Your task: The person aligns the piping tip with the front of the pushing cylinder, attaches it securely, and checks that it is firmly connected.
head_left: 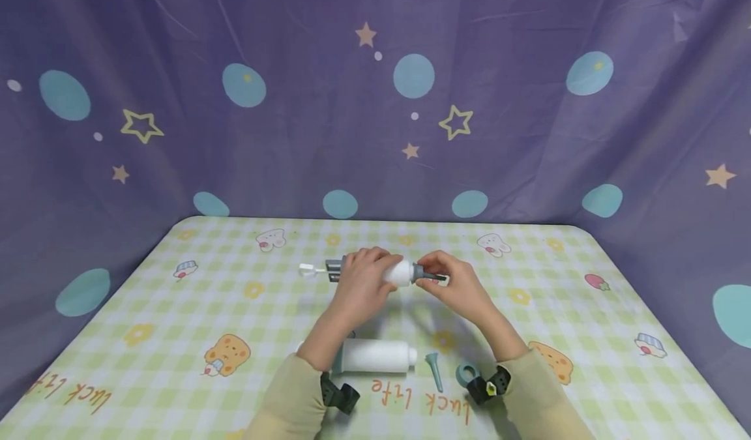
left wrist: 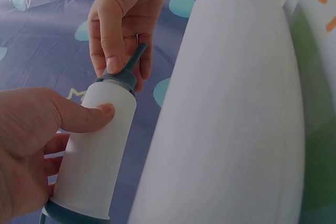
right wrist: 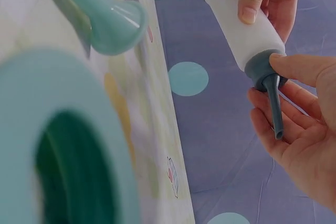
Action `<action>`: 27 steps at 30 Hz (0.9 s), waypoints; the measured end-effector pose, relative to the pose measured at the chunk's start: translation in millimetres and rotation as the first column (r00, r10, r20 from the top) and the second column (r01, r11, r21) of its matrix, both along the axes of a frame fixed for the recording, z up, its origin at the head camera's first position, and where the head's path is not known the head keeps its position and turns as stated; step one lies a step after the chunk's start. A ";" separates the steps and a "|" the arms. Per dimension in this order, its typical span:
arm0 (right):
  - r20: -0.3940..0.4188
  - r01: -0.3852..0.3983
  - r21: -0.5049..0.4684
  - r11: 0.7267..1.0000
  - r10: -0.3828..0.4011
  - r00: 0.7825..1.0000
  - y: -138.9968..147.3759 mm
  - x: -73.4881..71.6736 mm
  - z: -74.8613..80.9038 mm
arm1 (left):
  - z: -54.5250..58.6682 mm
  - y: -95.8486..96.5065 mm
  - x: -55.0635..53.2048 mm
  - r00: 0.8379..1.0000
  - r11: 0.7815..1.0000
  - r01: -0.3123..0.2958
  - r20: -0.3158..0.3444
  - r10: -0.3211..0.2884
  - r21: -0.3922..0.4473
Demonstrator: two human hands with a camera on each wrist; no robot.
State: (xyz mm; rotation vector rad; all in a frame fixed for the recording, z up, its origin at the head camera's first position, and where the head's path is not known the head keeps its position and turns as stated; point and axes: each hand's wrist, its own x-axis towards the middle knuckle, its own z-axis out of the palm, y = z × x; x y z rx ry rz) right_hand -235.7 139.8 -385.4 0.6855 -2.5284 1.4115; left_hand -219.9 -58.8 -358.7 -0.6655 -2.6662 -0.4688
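A white icing syringe [head_left: 400,273] with dark grey-blue ends lies level above the table, held between both hands. My left hand [head_left: 362,283] grips its barrel [left wrist: 100,145], thumb along the side. At the left end the white plunger [head_left: 308,270] sticks out past the dark grips. My right hand [head_left: 457,289] pinches the dark collar [right wrist: 261,66] at the other end, thumb on top and fingers beneath. From that collar the narrow nozzle [right wrist: 275,111] points out over the right fingers.
Below the hands lies a second white barrel [head_left: 378,356], its teal left end partly hidden by the left forearm. To its right are a loose teal nozzle [head_left: 434,369] and a teal ring [head_left: 467,373], near the right wrist camera. A checked cloth covers the table [head_left: 281,336]; a purple curtain [head_left: 328,133] hangs behind.
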 end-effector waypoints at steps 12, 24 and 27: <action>-0.035 -0.045 0.008 0.999 0.045 0.998 1.0 -2.7 -1.9 | 3.2 -1.3 -0.7 1.000 1.000 0.008 -0.002 -0.008 -0.009; -0.050 -0.052 0.011 0.999 0.053 0.997 -5.9 16.8 28.2 | 4.6 -2.4 -0.7 0.999 1.000 0.029 -0.024 -0.029 -0.010; -0.038 -0.053 0.021 0.998 0.053 0.998 -5.8 16.6 28.7 | 4.2 -2.4 -0.9 0.998 0.999 0.036 -0.042 -0.037 -0.011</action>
